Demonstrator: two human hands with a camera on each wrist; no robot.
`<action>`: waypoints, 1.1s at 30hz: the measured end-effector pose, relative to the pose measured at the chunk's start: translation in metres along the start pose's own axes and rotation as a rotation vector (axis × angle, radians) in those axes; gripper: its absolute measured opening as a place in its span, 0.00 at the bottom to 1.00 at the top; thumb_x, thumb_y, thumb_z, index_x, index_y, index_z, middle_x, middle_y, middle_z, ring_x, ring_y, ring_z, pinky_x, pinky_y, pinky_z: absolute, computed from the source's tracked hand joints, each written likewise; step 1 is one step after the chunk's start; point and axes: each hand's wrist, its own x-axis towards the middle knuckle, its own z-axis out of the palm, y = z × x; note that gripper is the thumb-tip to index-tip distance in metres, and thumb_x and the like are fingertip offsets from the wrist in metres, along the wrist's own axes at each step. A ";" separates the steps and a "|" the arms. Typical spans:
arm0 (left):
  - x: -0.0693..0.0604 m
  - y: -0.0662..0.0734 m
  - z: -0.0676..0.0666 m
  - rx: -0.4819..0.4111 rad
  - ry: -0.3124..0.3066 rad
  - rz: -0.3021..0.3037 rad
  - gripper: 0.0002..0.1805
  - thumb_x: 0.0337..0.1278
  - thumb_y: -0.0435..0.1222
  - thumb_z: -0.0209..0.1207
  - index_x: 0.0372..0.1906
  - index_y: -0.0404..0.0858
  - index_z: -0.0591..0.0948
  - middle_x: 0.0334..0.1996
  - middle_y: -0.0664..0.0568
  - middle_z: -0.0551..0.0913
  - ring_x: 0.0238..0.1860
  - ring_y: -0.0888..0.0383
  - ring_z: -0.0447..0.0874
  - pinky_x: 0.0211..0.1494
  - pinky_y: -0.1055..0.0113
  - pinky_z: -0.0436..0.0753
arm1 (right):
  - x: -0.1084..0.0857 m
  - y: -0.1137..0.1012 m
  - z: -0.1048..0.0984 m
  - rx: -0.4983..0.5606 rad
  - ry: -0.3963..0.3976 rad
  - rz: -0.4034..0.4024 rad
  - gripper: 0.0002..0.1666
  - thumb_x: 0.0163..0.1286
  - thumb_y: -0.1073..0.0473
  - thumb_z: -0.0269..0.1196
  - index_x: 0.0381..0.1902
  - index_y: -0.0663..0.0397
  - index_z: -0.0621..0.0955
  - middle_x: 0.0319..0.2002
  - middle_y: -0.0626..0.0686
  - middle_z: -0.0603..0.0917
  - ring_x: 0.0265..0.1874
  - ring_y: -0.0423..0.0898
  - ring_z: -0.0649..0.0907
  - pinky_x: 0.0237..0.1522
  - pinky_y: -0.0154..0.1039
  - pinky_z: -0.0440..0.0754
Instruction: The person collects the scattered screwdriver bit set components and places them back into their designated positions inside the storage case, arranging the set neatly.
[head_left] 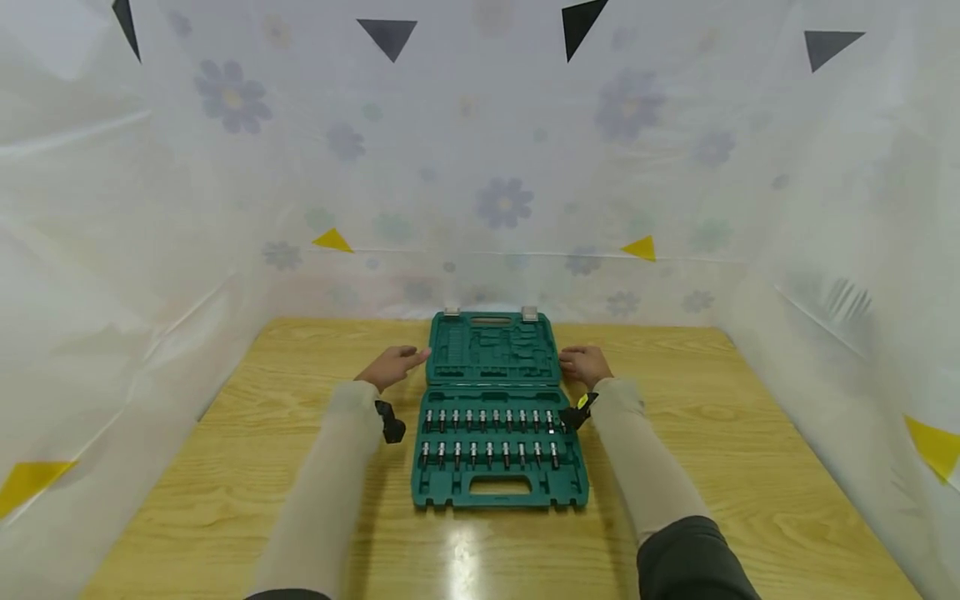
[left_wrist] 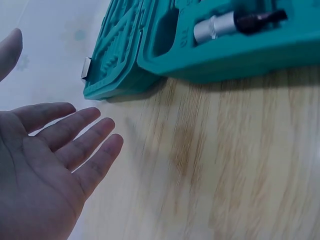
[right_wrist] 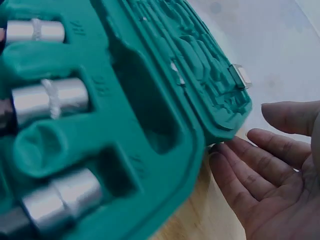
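A green case (head_left: 491, 392) lies unfolded on the table, its lid (head_left: 491, 346) at the back and two rows of silver bit sockets (head_left: 490, 452) in the front half. My left hand (head_left: 393, 367) is at the lid's left edge; in the left wrist view the palm (left_wrist: 45, 165) shows, fingers extended and apart from the case. On the other side, my right hand (head_left: 587, 365) is at the lid's right edge. The right wrist view shows that hand (right_wrist: 275, 175) with fingers extended, some fingertips at the underside of the lid's edge (right_wrist: 225, 131), the thumb held off it.
The wooden table (head_left: 285, 433) extends on both sides of the case. White sheeting with flower prints (head_left: 504, 202) stands behind and at both sides. Two metal latches (head_left: 529, 313) sit on the lid's far edge. A dark wrist device (head_left: 390, 422) is on each wrist.
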 end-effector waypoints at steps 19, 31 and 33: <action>0.010 -0.004 0.019 -0.077 0.042 -0.098 0.52 0.64 0.63 0.48 0.75 0.29 0.46 0.73 0.33 0.54 0.69 0.38 0.60 0.68 0.43 0.62 | 0.009 0.008 0.018 -0.089 0.025 0.018 0.28 0.75 0.65 0.50 0.70 0.69 0.63 0.68 0.69 0.64 0.64 0.64 0.69 0.61 0.54 0.71; 0.004 -0.004 0.023 -0.176 0.024 -0.086 0.53 0.63 0.62 0.50 0.76 0.31 0.43 0.75 0.36 0.45 0.72 0.38 0.52 0.71 0.45 0.57 | -0.003 0.003 0.022 -0.178 0.034 -0.002 0.26 0.75 0.65 0.50 0.68 0.70 0.66 0.66 0.70 0.67 0.63 0.64 0.69 0.61 0.56 0.71; 0.004 -0.006 0.024 -0.180 0.023 -0.081 0.54 0.62 0.63 0.50 0.76 0.31 0.43 0.76 0.37 0.44 0.72 0.37 0.51 0.71 0.45 0.57 | -0.003 0.003 0.022 -0.167 0.033 -0.002 0.26 0.74 0.66 0.51 0.68 0.70 0.66 0.65 0.70 0.68 0.63 0.64 0.70 0.60 0.56 0.71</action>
